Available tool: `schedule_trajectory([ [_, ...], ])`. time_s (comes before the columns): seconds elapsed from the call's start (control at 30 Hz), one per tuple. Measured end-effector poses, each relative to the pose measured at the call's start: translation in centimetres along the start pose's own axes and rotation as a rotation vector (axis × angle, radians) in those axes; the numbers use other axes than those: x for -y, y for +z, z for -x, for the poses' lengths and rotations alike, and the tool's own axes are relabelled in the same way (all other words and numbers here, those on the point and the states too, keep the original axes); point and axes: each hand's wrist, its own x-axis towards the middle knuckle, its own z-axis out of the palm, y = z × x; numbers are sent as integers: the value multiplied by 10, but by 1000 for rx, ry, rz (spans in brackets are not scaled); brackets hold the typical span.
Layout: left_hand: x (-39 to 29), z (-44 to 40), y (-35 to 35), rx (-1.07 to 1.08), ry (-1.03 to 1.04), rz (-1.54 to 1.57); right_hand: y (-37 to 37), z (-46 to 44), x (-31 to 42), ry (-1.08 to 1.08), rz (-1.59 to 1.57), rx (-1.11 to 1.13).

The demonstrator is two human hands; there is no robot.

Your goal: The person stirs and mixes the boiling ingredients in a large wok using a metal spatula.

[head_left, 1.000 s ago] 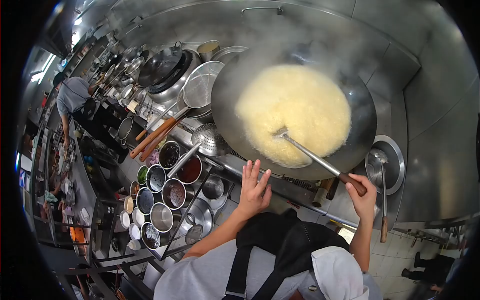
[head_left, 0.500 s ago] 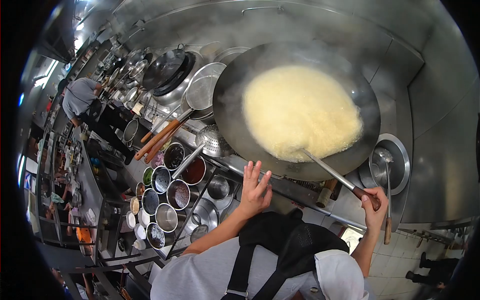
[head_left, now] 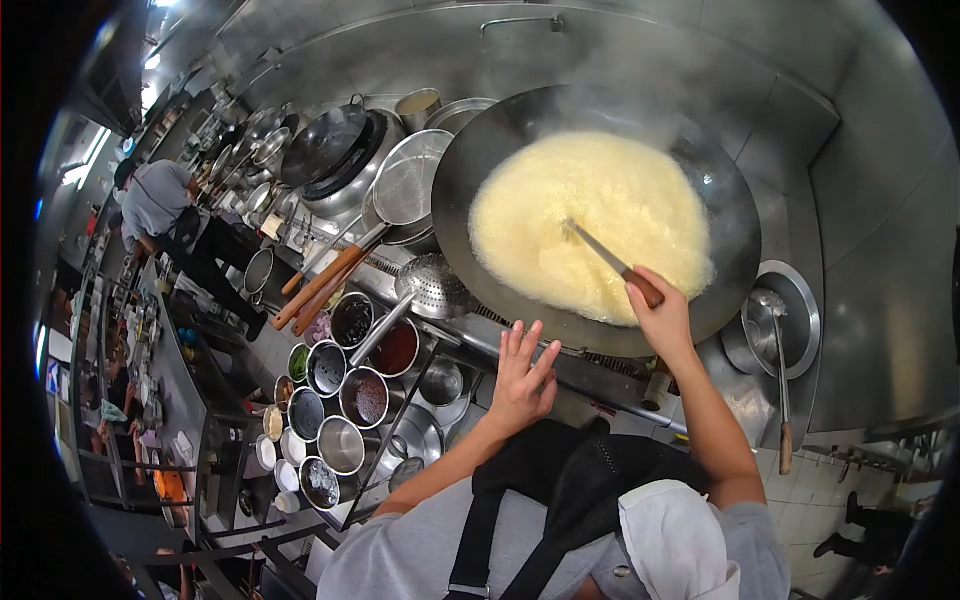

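A large dark wok [head_left: 735,235] holds pale yellow, frothy, steaming liquid [head_left: 620,190]. My right hand [head_left: 662,315] is wrapped round the wooden handle of a metal spatula [head_left: 605,252], whose head is down in the liquid and partly hidden. Fingers spread and holding nothing, my left hand [head_left: 524,378] is raised near the stove's front edge, just below the wok rim.
Left of the wok are a mesh strainer [head_left: 412,178], a perforated ladle [head_left: 435,285] and a smaller wok [head_left: 325,145]. Seasoning pots [head_left: 341,446] stand at lower left. A metal basin [head_left: 800,300] holds a ladle at right. Another person [head_left: 165,200] stands far left.
My right hand has moved up and left over the wok's edge, carrying the spatula farther into the liquid. My left hand has shifted slightly right. The far-left person has bent forward.
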Motion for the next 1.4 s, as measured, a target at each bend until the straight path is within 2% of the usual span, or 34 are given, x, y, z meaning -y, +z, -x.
schedule_trajectory([
  [0.07, 1, -1, -1, 7, 12, 8, 6, -28, 5, -76, 166, -38],
  [0.17, 3, 0, 0, 11, 21, 11, 7, -70, -9, -159, 238, -90],
  [0.3, 5, 0, 1, 9, 27, 16, -17, -93, -16, -158, 304, -167],
  [0.37, 7, 0, 1, 10, 27, 21, -33, -90, -12, -64, 319, -227],
  [0.57, 13, 3, 7, 8, 40, 45, -79, -43, -29, -7, 337, -258],
  [0.9, 22, 9, 21, -40, 85, 65, -122, 86, -9, 114, 213, -139],
  [0.97, 23, 10, 23, -41, 92, 68, -125, 107, 1, 81, 158, -186],
  [1.07, 24, 9, 26, -67, 101, 95, -140, 136, 22, 202, 145, -110],
  [1.17, 25, 8, 28, -68, 112, 94, -152, 155, 43, 227, 139, -85],
  [1.4, 23, 9, 30, -64, 103, 84, -211, 173, 87, 240, 235, -106],
])
